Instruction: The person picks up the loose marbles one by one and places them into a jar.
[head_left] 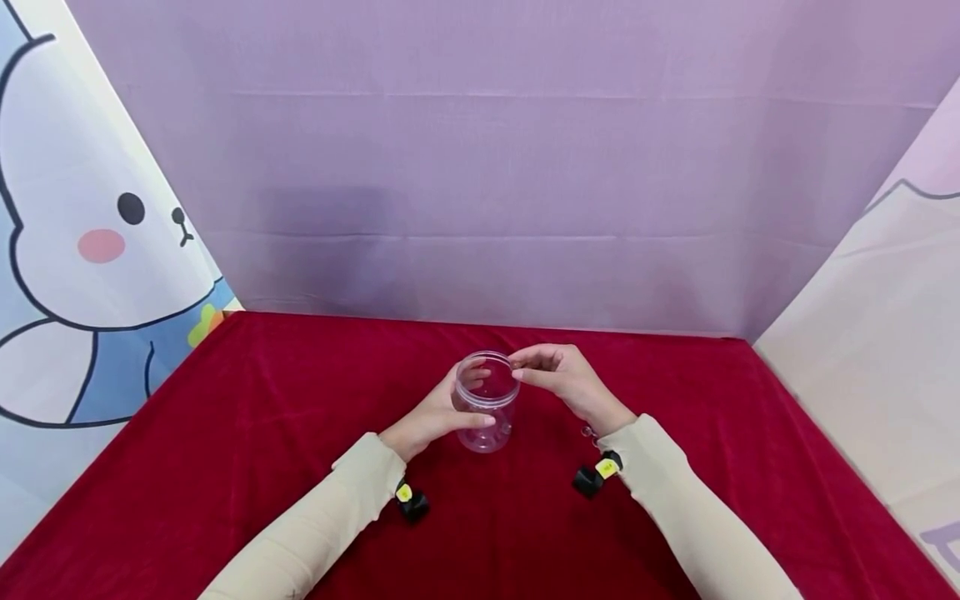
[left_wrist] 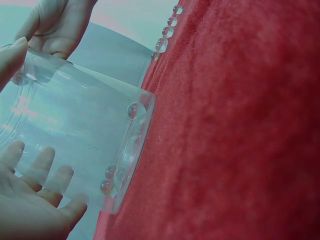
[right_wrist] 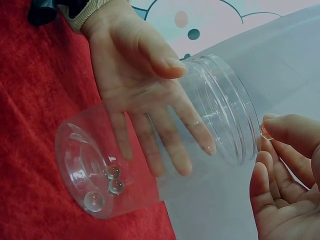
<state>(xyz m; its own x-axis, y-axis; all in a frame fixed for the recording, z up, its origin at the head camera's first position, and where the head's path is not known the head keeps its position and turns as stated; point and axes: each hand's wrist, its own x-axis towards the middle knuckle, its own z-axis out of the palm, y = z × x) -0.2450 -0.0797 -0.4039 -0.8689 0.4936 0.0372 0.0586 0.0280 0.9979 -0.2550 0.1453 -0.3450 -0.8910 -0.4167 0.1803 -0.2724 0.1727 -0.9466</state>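
Observation:
A clear plastic jar point(head_left: 483, 433), with its ridged mouth open, is held upright by my left hand point(head_left: 438, 412). The thumb lies along the near side and the fingers pass round the far side. Inside, at its bottom, lie three clear glass marbles point(right_wrist: 114, 186). My right hand point(head_left: 566, 379) is at the right side of the jar's rim. Between its thumb and fingertips it pinches another marble point(right_wrist: 266, 131), which shows an orange tint in the right wrist view, just outside the mouth.
Red cloth point(head_left: 300, 400) covers the table. A row of several clear marbles point(left_wrist: 167, 32) shows along it in the left wrist view. Behind stands a plain purple cloth wall point(head_left: 480, 167), with printed panels at the left point(head_left: 67, 208) and right point(head_left: 885, 333). Black cameras point(head_left: 588, 481) hang at both wrists.

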